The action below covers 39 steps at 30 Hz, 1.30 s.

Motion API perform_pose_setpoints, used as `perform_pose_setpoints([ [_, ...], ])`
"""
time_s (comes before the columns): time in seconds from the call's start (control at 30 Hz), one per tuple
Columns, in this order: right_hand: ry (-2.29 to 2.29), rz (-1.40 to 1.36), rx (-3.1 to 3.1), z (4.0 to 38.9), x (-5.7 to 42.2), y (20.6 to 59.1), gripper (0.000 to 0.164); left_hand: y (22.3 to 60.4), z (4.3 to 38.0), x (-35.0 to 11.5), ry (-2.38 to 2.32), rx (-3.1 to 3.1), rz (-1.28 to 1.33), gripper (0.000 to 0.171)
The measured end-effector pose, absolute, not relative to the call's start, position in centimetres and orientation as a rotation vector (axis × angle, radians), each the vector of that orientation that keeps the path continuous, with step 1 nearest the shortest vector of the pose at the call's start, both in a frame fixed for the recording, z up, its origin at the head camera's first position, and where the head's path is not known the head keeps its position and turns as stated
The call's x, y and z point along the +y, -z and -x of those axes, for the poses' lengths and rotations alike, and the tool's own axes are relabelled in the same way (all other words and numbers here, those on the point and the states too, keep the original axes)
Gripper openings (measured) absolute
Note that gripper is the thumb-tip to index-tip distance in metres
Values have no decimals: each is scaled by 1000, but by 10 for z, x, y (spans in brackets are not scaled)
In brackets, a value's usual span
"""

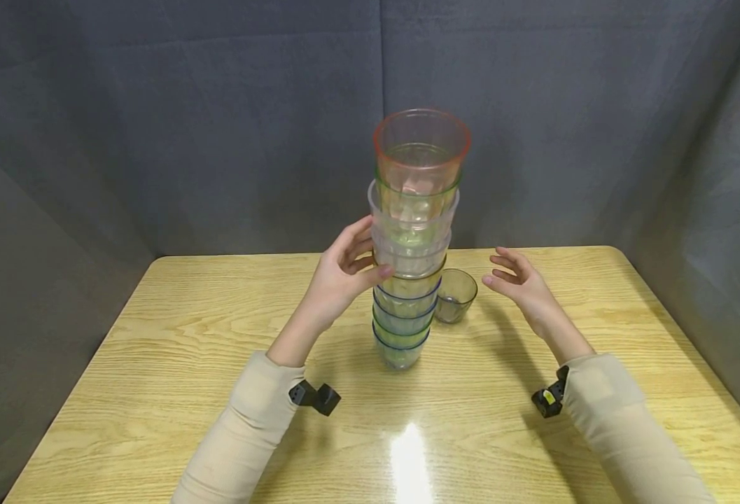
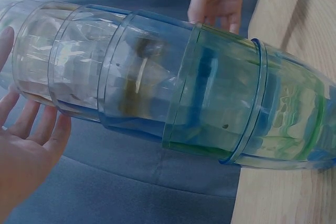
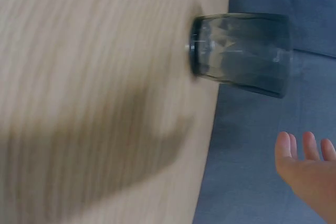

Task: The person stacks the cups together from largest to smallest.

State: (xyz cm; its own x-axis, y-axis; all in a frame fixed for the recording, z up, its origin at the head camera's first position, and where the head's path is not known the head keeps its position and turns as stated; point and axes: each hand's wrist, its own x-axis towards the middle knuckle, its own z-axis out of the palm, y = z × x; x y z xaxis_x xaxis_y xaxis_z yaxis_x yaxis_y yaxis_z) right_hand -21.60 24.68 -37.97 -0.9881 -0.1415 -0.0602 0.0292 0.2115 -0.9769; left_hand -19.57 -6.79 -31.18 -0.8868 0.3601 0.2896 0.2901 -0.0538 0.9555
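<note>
A tall stack of clear plastic cups (image 1: pixel 405 306) with colored rims stands in the middle of the table, an orange-rimmed cup (image 1: pixel 421 143) on top. My left hand (image 1: pixel 347 269) holds the stack around its middle, thumb on the near side and fingers at the left. In the left wrist view the same hand (image 2: pixel 29 148) lies along the stacked cups (image 2: pixel 142 72). A single grey-tinted cup (image 1: pixel 456 297) stands upright just behind the stack at its right. My right hand (image 1: pixel 524 287) is to the right of that cup, apart from it, with fingers loosely bent and nothing in them.
The wooden table (image 1: pixel 174 364) reaches back to a dark grey curtain (image 1: pixel 218 140), which also hangs at both sides. Small black wrist devices, one (image 1: pixel 315 397) at the left sleeve and one (image 1: pixel 549 397) at the right, sit above the tabletop.
</note>
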Motion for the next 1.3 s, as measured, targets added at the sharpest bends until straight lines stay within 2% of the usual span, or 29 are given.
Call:
perform_pose_setpoints([
  [0.33, 1825, 131, 2308, 216, 244, 397, 80, 311, 195, -68, -2109, 2148, -715, 114],
  [0.57, 1813, 136, 2270, 217, 241, 405, 83, 311, 195, -68, -2126, 2128, -735, 103],
  [0.9, 1774, 171, 2241, 217, 234, 413, 88, 313, 196, -67, -2098, 2166, -726, 117],
  [1.3, 1757, 144, 2257, 221, 224, 418, 83, 313, 196, -68, -2110, 2143, -742, 109],
])
